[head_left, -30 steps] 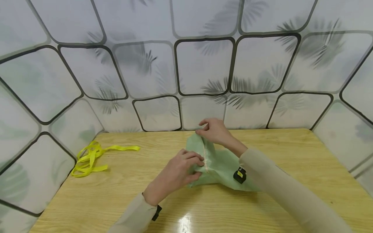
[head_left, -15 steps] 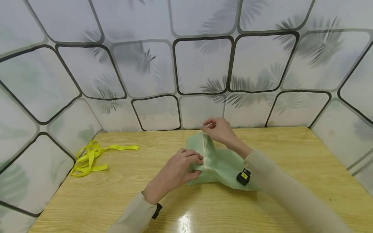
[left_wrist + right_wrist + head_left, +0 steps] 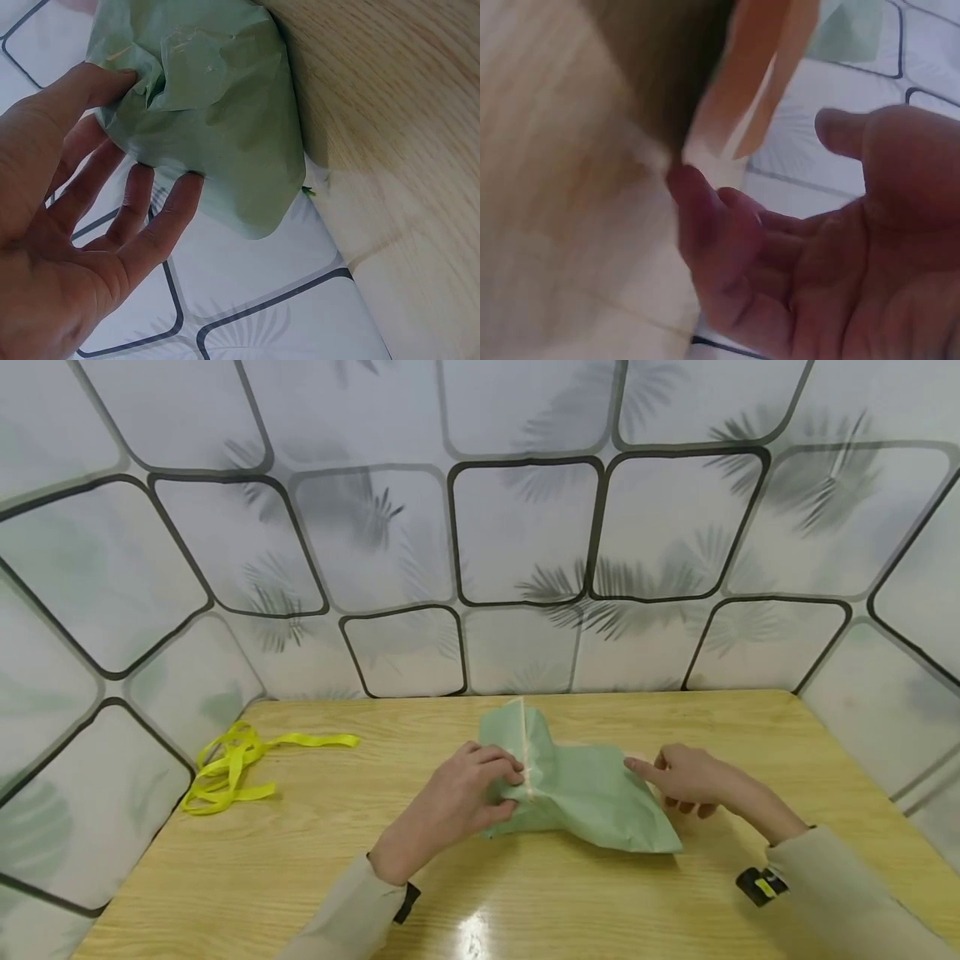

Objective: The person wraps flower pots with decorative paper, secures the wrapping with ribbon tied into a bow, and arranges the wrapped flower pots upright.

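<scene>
A soft green bag (image 3: pixel 600 793) lies crosswise on the table in the head view, its left part standing up in a fold with a pale strip (image 3: pixel 523 739) running along it. My left hand (image 3: pixel 459 793) holds the bag's left end. The left wrist view shows its thumb on a crumpled fold and its fingertips against the underside. At the bag's right end is my right hand (image 3: pixel 697 777), thumb and index finger close to the edge, the other fingers loosely curled. In the right wrist view an orange-brown edge (image 3: pixel 757 75) with a white line appears beyond the fingertips.
A loose tangle of yellow ribbon (image 3: pixel 232 768) lies on the left of the wooden table (image 3: pixel 360 860), one end stretching to the right. Patterned cloth (image 3: pixel 525 535) with dark rounded outlines and leaf prints rises behind the table and along both sides.
My right hand has left the top of the upright fold and moved right and nearer to the bag's right end, uncovering the bag. My left hand has stayed in place.
</scene>
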### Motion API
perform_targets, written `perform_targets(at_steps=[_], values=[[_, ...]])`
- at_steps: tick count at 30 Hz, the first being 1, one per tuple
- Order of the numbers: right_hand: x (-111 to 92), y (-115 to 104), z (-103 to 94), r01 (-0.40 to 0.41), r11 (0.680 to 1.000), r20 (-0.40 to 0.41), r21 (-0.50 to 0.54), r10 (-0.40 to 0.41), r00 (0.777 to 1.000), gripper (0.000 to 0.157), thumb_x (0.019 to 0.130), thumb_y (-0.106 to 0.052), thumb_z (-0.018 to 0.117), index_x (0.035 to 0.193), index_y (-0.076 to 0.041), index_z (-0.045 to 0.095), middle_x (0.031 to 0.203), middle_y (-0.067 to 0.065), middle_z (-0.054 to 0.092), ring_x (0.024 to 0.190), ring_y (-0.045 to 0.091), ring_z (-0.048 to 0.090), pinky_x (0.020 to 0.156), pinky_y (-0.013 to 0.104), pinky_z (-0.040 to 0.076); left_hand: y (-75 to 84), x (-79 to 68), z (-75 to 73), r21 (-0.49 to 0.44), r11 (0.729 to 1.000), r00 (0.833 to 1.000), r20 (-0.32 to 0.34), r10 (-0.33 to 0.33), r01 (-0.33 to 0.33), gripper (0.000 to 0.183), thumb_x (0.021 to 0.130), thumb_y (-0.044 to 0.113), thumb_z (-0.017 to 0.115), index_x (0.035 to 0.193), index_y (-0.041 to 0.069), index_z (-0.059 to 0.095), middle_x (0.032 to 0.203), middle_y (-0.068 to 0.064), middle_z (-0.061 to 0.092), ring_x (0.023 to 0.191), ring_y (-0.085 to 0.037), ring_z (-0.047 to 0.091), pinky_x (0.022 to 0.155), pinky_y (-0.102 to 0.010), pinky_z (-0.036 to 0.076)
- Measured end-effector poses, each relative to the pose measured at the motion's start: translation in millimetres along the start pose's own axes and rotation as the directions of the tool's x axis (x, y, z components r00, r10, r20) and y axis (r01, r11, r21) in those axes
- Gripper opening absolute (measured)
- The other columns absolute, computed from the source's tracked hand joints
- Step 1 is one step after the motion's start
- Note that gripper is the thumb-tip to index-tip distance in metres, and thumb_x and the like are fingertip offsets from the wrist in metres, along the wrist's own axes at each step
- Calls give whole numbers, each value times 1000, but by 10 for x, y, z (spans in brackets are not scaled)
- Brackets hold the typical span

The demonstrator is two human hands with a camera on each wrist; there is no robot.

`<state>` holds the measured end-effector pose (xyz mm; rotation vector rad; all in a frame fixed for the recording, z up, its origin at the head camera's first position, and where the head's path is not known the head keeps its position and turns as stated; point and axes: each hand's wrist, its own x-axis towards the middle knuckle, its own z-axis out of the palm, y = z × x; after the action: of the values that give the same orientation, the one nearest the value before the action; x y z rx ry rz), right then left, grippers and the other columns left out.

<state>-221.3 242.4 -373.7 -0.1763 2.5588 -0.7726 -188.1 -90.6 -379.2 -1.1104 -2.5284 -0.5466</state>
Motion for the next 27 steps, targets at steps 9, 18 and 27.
perform_targets(at_steps=[9,18,27], values=[[-11,256,70,-119,925,199,360,48,979,92,102,-57,54,155,8,16,113,26,66,82,24,72,64,39,62,83,-17,17,135,989,998,33,57,-60,33,90,14,78,120,27,72,106,3,66,91,-15,62,89,-35,49],[-27,160,50,43,827,66,560,-97,993,89,103,-24,63,159,12,5,151,38,39,104,19,70,83,41,62,111,-5,-2,114,993,996,86,25,-34,33,93,12,74,122,29,74,111,1,65,99,-23,61,89,-36,49],[-67,-58,55,119,662,-101,740,-65,993,70,103,-20,63,157,9,28,114,-5,68,93,4,68,76,25,60,113,-4,-9,107,993,997,68,36,-44,33,91,10,75,119,28,75,109,0,64,95,-22,60,88,-35,47]])
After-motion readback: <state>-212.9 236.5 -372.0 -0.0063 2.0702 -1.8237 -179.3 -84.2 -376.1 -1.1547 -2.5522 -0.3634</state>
